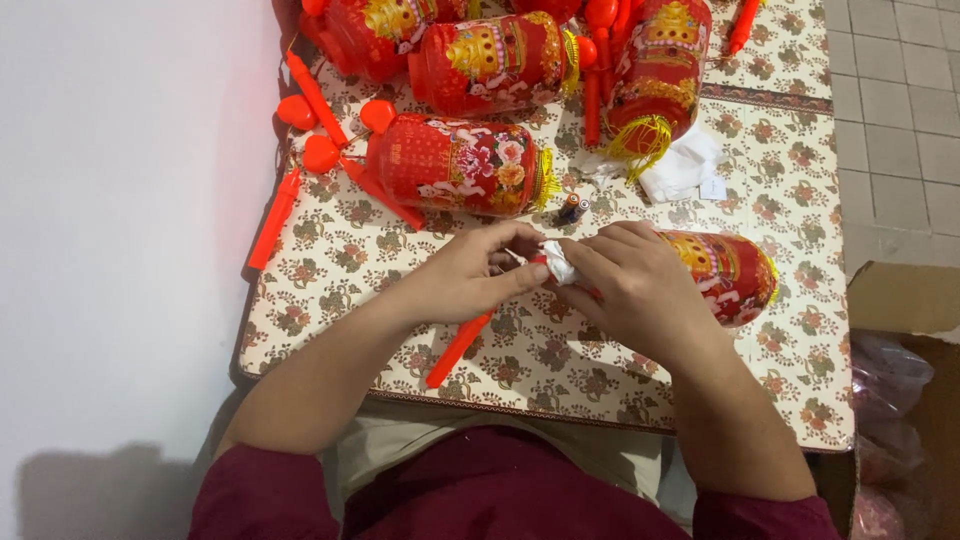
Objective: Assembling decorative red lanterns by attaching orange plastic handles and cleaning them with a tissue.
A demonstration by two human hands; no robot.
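A red lantern point(730, 275) with gold and floral print lies on its side on the table with the flowered cloth point(330, 290). My right hand point(635, 285) is clasped over its left end. My left hand point(470, 272) pinches a small white crumpled piece point(558, 262) at that same end, fingertips touching those of the right hand. A red plastic stick point(455, 352) runs from under my left hand toward the table's near edge.
Several more red lanterns point(460, 165) lie across the far half of the table with loose red sticks point(272, 220) and round red caps point(320, 153). Two small batteries point(573, 207) and white plastic wrappers point(680, 165) lie mid-table. A cardboard box point(900, 300) stands at the right.
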